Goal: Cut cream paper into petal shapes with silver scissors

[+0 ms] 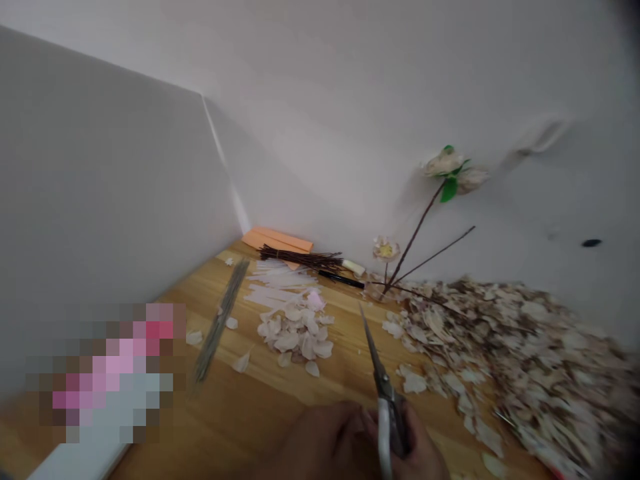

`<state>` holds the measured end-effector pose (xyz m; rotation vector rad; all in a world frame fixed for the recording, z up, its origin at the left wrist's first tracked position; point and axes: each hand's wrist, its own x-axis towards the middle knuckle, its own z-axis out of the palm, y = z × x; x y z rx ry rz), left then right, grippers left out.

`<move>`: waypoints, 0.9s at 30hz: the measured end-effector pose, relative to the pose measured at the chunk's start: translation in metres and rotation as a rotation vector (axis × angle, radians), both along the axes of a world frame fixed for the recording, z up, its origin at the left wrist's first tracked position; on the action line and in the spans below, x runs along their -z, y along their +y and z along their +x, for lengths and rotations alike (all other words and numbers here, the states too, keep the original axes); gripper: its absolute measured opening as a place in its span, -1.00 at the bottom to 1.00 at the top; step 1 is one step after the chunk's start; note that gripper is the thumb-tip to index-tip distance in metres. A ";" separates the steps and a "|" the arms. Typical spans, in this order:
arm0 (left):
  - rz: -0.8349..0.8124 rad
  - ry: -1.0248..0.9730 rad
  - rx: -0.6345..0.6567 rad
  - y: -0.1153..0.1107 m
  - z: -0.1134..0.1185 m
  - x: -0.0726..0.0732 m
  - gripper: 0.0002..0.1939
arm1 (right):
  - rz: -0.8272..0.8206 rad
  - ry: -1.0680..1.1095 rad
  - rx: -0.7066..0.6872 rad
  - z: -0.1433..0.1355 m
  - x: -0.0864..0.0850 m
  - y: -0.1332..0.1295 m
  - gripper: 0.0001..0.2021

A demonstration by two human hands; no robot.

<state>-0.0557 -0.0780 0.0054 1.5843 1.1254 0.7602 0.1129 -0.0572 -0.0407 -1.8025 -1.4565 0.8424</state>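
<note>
A pair of scissors (384,393) with a white-edged handle points up and away over the wooden table. My right hand (417,443) is wrapped round its handle, and the blades look closed. Just left of it, my left hand (325,433) has its fingers curled together near the scissors; whatever they may pinch is hidden and dark. Beyond my hands lies a small heap of pale petals (297,330), with a pinkish piece (315,300) at its back edge.
A large pile of dried petals (530,347) covers the right side. Behind stand a stem with cream flowers (423,227), brown twigs (300,258), an orange packet (280,239) and a black pen (341,279). Thin wires (223,320) lie left; a blurred-out object (113,373) is further left.
</note>
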 end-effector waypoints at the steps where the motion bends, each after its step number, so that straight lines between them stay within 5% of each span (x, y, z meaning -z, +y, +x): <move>1: -0.002 -0.003 -0.016 0.000 0.001 0.001 -0.65 | 0.010 0.018 -0.013 -0.001 -0.004 0.000 -0.58; 8: -0.106 0.065 -0.129 -0.001 0.009 0.018 -0.61 | -0.017 0.145 -0.067 -0.001 -0.016 0.000 -0.64; 14: -0.081 0.140 -0.059 -0.004 0.008 0.009 -0.57 | -0.013 0.265 -0.149 -0.007 -0.024 -0.003 -0.69; 27: -0.011 0.262 -0.104 -0.005 0.012 0.014 -0.57 | 0.077 0.067 -0.140 -0.001 -0.023 -0.003 -0.75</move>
